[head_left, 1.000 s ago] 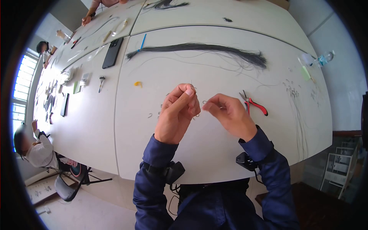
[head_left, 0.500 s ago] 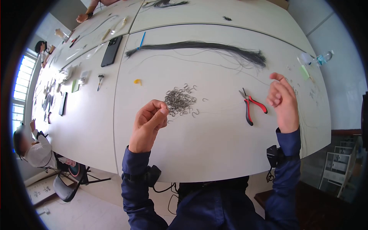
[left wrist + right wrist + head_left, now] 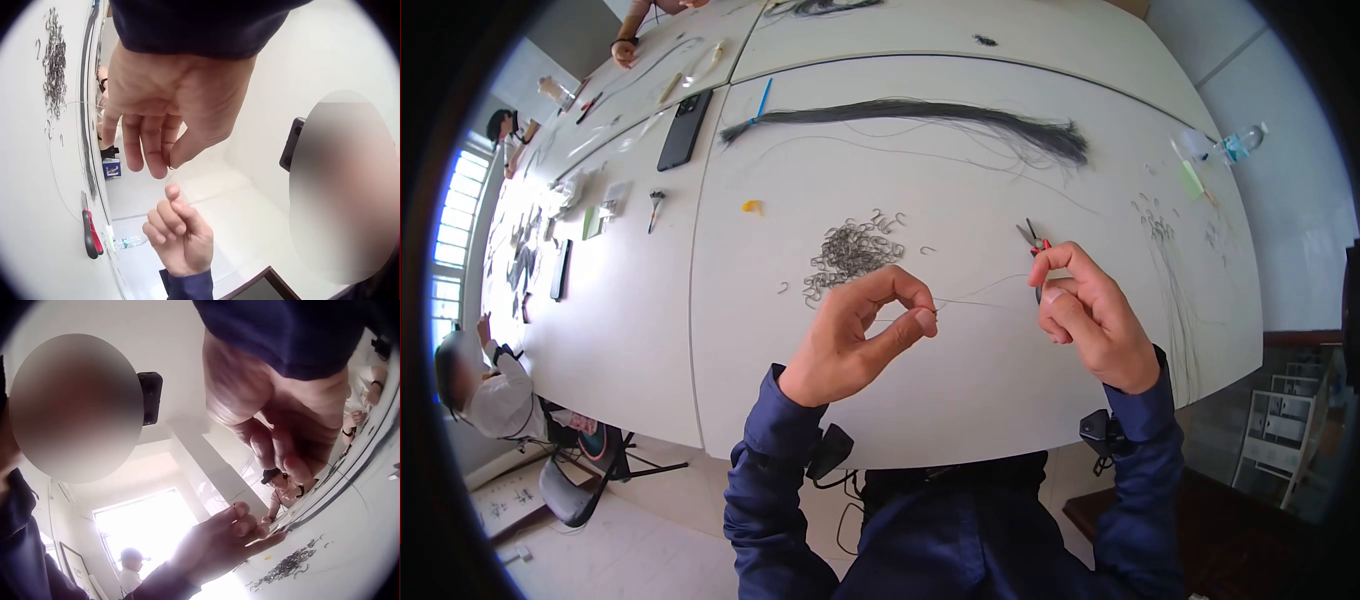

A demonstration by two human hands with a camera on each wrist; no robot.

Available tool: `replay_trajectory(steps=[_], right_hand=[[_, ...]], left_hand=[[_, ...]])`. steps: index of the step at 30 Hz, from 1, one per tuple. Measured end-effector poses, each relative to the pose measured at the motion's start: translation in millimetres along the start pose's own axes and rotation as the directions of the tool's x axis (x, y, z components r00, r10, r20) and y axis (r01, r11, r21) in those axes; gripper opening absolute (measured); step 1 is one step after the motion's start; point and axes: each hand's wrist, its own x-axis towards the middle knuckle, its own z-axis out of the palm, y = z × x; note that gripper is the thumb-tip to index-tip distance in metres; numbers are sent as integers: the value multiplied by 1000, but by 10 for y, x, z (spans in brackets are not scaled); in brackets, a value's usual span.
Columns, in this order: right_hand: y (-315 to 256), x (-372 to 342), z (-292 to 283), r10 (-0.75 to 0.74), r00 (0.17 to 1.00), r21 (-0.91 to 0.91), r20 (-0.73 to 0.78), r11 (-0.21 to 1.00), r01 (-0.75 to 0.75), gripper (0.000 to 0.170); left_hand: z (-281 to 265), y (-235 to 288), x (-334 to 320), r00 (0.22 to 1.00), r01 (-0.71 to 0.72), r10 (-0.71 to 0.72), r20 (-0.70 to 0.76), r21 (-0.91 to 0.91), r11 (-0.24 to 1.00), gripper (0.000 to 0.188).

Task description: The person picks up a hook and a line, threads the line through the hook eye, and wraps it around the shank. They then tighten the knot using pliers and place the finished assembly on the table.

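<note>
In the head view my left hand (image 3: 865, 335) pinches a tiny curved hook (image 3: 171, 167) between thumb and index fingertip, the other fingers loosely bent. A thin line (image 3: 980, 302) runs from these fingertips toward my right hand (image 3: 1090, 315), whose thumb and curled fingers hold its far part. Just behind the left hand lies a pile of small metal fish hooks (image 3: 855, 250). Red-and-black pliers (image 3: 1034, 240) lie behind the right hand, which hides most of their handles; the left wrist view shows the handles (image 3: 94, 237).
A bundle of dark strands (image 3: 920, 112) with a blue tie (image 3: 764, 98) lies across the table. A phone (image 3: 685, 130) and a yellow piece (image 3: 752, 207) are at left. At right are hooks with long lines (image 3: 1170, 290) and a plastic bottle (image 3: 1245, 143). Other people sit around the table.
The hands were close together, then the right swung far out to the right and the left drew back left. Now the left is forward-right before the hook pile and the right has returned over the pliers.
</note>
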Motion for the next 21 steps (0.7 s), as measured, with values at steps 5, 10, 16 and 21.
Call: replay_trajectory(steps=[5,10,16,21], right_hand=[[348,-48,-16,-62,997,-258,-37,965,50,27],[291,22,-31,2,992,-306,-127,951,-41,26],[145,20,147,-21,990,5,140,1000,21,13],[179,54,39,-37,995,69,89,997,30,16]], left_hand=[[24,23,3,995,94,-96,-11,-89,992,12],[28,-15,49,990,138,-138,-1,-64,988,9],[236,38,135,967,-245,208,147,312,918,7],[280,-91,171,988,-29,-1,157,186,982,10]])
